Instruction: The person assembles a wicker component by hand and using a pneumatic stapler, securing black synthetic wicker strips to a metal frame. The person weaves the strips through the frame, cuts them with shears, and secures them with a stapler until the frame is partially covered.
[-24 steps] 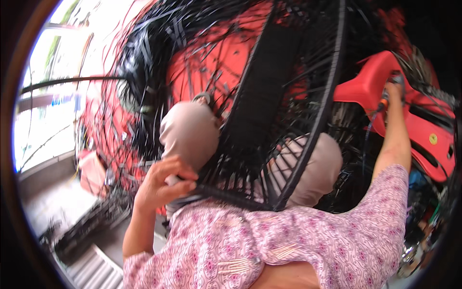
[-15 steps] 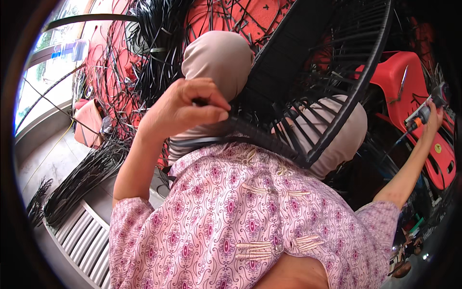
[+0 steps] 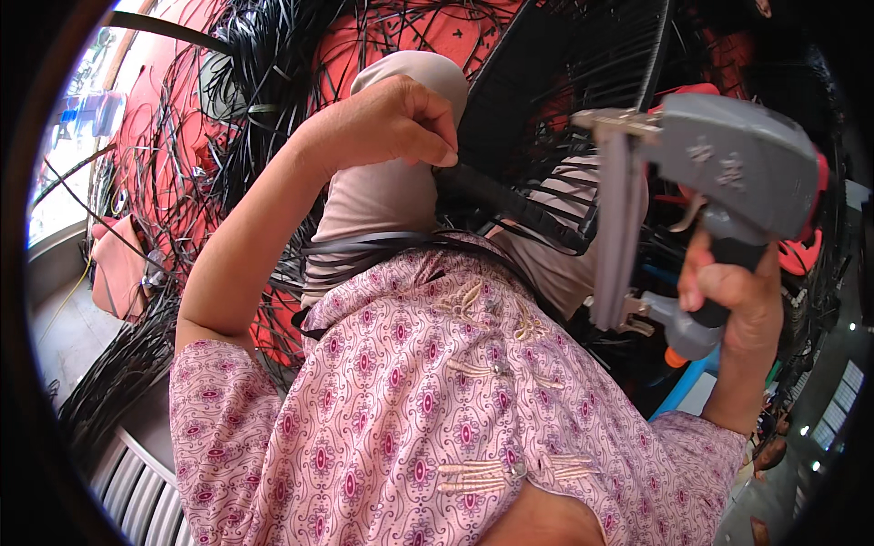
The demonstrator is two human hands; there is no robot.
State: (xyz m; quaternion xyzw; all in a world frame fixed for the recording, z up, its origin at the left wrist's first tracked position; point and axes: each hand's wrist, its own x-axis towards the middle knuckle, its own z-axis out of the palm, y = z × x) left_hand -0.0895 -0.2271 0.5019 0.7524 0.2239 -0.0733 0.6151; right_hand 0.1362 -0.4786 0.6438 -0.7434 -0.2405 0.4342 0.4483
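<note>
My right hand point(image 3: 742, 296) grips the dark handle of a grey pneumatic nail gun point(image 3: 742, 159), raised at the right with its metal nose pointing left. Its slim magazine point(image 3: 619, 232) is blurred by motion, and an orange piece shows at the handle's base. My left hand point(image 3: 401, 127) is closed in a pinch above my knee, thumb and finger at the end of a black wrapped frame bar point(image 3: 519, 200). Whatever lies between those fingers is hidden. The bar belongs to a black strip-woven frame point(image 3: 528, 82) that rests between my knees.
Loose black strips point(image 3: 273, 64) lie in a thick tangle at the left over a red surface point(image 3: 341, 64). More strips point(image 3: 382, 244) cross my lap. A pink bag-like item point(image 3: 118, 273) and a slatted grey grate point(image 3: 137, 496) are at the left. Red plastic point(image 3: 801, 255) shows behind the nail gun.
The right hand has brought the nail gun from the far right in toward the frame, and it now looms larger. My left hand stays pinched and sits slightly higher in view.
</note>
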